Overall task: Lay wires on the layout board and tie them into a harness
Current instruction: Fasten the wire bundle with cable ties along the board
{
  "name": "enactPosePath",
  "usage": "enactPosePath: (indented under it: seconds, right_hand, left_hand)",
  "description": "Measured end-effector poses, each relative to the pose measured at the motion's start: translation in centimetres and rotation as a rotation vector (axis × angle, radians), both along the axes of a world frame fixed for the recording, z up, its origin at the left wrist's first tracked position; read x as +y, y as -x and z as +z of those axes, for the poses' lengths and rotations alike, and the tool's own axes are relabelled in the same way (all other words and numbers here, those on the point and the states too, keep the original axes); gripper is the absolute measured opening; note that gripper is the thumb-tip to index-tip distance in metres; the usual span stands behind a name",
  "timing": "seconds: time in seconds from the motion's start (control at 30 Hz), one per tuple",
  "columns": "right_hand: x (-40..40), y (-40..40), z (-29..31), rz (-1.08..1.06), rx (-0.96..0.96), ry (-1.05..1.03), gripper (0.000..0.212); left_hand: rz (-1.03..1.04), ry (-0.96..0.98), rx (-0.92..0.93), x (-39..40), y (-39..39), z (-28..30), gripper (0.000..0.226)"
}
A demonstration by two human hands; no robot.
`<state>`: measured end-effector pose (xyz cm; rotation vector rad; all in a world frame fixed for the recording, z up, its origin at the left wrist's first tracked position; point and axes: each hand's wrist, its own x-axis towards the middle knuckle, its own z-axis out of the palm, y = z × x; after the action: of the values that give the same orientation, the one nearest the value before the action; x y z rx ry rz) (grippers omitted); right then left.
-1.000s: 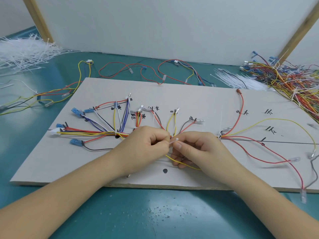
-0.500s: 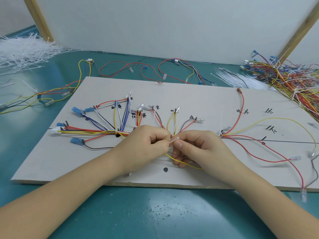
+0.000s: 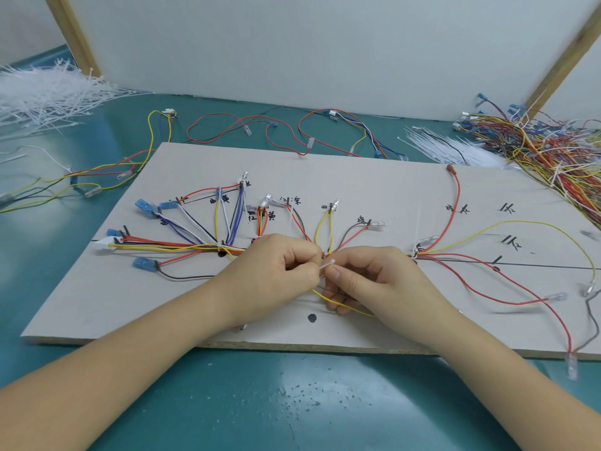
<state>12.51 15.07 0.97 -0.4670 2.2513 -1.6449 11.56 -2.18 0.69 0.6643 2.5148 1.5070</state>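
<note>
Wires [image 3: 182,247], thin and limp, fan across the layout board [image 3: 374,177] as the left hand [image 3: 276,271] and right hand [image 3: 367,278] pinch a light, springy white cable tie [image 3: 327,265] at mid-board, best held near its head.

Both bare forearms reach in from the lower corners of the view and converge toward the middle, the wrists lying low and roughly level. The left hand [image 3: 276,271] is curled into a loose fist with knuckles up, its thumb and forefinger pinched together at its right side. The right hand [image 3: 374,281] faces it almost tip to tip, thumb [image 3: 338,275] and forefinger pinched toward the left hand, the remaining fingers [image 3: 335,304] folded underneath with their tips showing below the palm
</note>
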Motion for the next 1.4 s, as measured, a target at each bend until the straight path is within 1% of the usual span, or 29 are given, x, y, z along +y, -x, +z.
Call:
enactPosePath:
  seconds: [0.13, 0.2, 0.3, 0.33, 0.43, 0.57, 0.67, 0.73, 0.8, 0.9, 1.0, 1.17, 1.27, 1.4]
  right_hand:
    - [-0.16, -0.03, 0.18, 0.009, 0.020, -0.039, 0.020]
    - [-0.11, -0.08, 0.46, 0.017, -0.007, -0.014, 0.022]
    - [0.19, -0.11, 0.82, 0.004, -0.089, 0.062, 0.031]
    - [0.25, -0.07, 0.85, -0.010, -0.092, 0.058, 0.032]
    - [0.17, -0.07, 0.94, -0.020, -0.059, 0.009, 0.028]
    - [0.40, -0.01, 0.75, -0.019, -0.119, 0.061, 0.015]
    - [0.48, 0.09, 0.50, -0.090, -0.186, 0.171, 0.008]
    - [0.49, 0.12, 0.54, -0.130, -0.235, 0.265, 0.011]
    - [0.57, 0.21, 0.56, -0.130, -0.250, 0.297, 0.012]
    - [0.65, 0.43, 0.43, -0.119, -0.243, 0.323, 0.015]
    - [0.72, 0.51, 0.30, -0.111, -0.214, 0.345, 0.017]
    - [0.59, 0.34, 0.05, -0.129, -0.136, 0.315, 0.021]
    - [0.44, 0.22, 0.10, -0.138, -0.114, 0.298, 0.017]
    - [0.50, 0.32, 0.08, -0.135, -0.133, 0.305, 0.012]
  left_hand:
    - [-0.023, -0.018, -0.007, -0.02, -0.01, 0.00, 0.029]
    - [-0.027, -0.016, -0.004, -0.08, 0.00, 0.00, 0.028]
    - [-0.029, -0.010, 0.011, -0.18, 0.02, -0.09, 0.027]
    - [-0.028, -0.013, 0.014, -0.20, 0.03, -0.14, 0.026]
    - [-0.022, -0.018, 0.009, -0.19, 0.04, -0.20, 0.026]
    - [-0.054, -0.010, 0.011, -0.35, 0.00, -0.14, 0.027]
    - [-0.059, 0.008, 0.040, -0.40, 0.00, -0.18, 0.022]
    - [-0.058, 0.014, 0.055, -0.38, 0.01, -0.26, 0.021]
    - [-0.052, -0.005, 0.048, -0.34, -0.01, -0.34, 0.019]
    - [-0.031, -0.022, 0.015, -0.38, 0.01, -0.45, 0.017]
    - [-0.036, -0.052, -0.067, -0.45, 0.13, -0.32, 0.013]
    - [-0.042, -0.121, -0.093, -0.32, 0.51, -0.18, 0.022]
    - [-0.071, -0.124, -0.107, -0.31, 0.68, -0.17, 0.021]
    - [-0.080, -0.141, -0.120, -0.31, 0.74, 0.04, 0.011]
